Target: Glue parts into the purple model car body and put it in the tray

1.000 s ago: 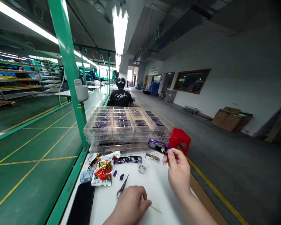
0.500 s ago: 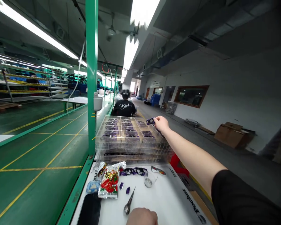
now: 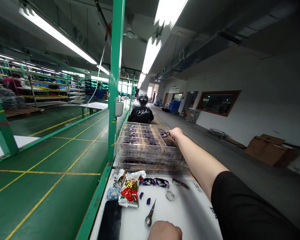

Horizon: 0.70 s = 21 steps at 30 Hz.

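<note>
My right hand (image 3: 176, 133) reaches out to the clear plastic tray (image 3: 142, 146), fingers pinched on a dark purple plastic part (image 3: 165, 134) held at a compartment on the tray's right side. Similar purple parts lie in the other compartments. My left hand (image 3: 165, 230) rests curled at the bottom edge of the view; whatever it may hold is hidden. Just beyond it lies a pointed metal tool (image 3: 150, 216). Two small purple pieces (image 3: 148, 201) and a pair of larger purple parts (image 3: 154, 182) sit farther up the white table (image 3: 187, 216).
A shiny snack packet (image 3: 129, 193), a blue-white pad (image 3: 113, 193) and a black phone (image 3: 110, 220) lie at left. A small clear cup (image 3: 170, 195) stands near the table's middle. A green post (image 3: 116, 80) rises beside the tray; a person (image 3: 141, 113) sits beyond.
My right hand has lowered the purple part from above the tray into a right-side compartment. The view has turned left, so things appear shifted right. My left hand stays curled on the table.
</note>
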Available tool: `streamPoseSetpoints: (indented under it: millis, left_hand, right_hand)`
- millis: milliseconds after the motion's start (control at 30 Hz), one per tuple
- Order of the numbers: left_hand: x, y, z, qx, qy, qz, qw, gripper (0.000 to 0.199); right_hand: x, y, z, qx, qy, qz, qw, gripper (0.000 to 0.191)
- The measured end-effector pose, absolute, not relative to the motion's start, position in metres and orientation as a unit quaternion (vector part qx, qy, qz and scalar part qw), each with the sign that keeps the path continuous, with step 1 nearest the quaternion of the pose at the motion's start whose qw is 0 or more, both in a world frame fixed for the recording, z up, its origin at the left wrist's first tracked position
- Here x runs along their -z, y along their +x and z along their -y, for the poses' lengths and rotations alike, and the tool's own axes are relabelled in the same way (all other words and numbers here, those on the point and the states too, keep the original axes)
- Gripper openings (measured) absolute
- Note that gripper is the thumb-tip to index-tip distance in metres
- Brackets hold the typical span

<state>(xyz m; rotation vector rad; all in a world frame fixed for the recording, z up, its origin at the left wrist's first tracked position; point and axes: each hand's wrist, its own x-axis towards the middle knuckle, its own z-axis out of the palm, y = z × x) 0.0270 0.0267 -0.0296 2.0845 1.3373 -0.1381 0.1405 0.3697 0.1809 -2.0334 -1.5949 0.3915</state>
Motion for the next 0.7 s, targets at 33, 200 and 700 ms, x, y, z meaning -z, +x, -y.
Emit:
streamPoseSetpoints:
  millis: [33,200,700]
  left_hand:
    - [0.030,0.025,-0.024,0.044,0.794,-0.511,0.327,0.031]
    - [0.029,0.012,-0.008,-0.010,0.783,-0.525,0.334,0.032]
    - [-0.005,-0.001,0.003,-0.025,0.785,-0.518,0.338,0.025]
  right_hand:
    - [-0.183,0.144,-0.368,-0.132,-0.757,0.594,0.237,0.034]
    - [-0.196,0.158,-0.355,-0.049,-0.742,0.650,0.153,0.033]
    - [-0.195,0.147,-0.299,-0.031,-0.623,0.781,0.034,0.049]
